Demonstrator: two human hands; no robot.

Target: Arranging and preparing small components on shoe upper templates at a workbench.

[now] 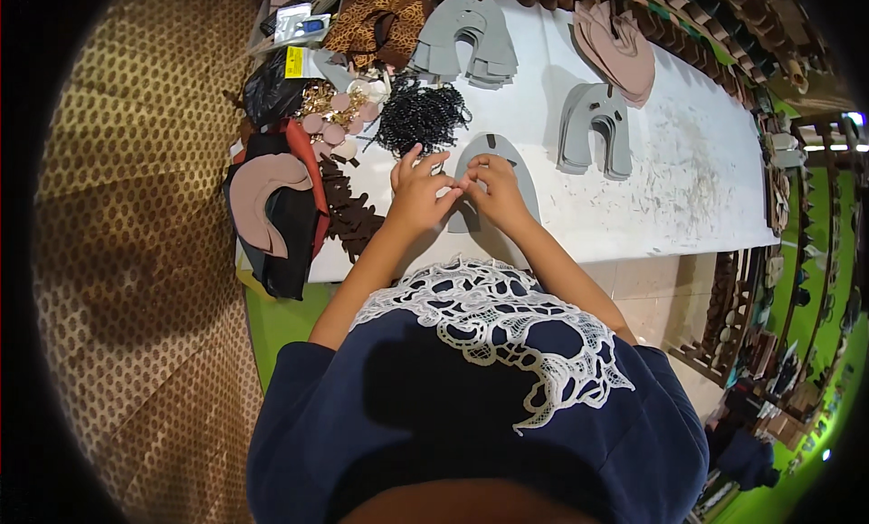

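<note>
My left hand (419, 194) and my right hand (500, 191) meet over a grey U-shaped piece (520, 176) on the white table. Thumb and forefinger of each hand are pinched together, the tips almost touching. Whatever is between them is too small to make out. The other left fingers are lifted and spread. A small dark tab (491, 141) shows at the top of the grey piece, and my hands cover part of its middle. Just beyond my left hand lies a heap of thin black cords (421, 112).
Stacks of grey U-shaped pieces (463, 31) (584, 130) and pink ones (615, 53) lie farther off. At left are dark brown strips (351, 218), round pink discs (337, 126), a black bag (272, 90) and a pink curved piece (258, 203). Shelves (797, 252) stand at right.
</note>
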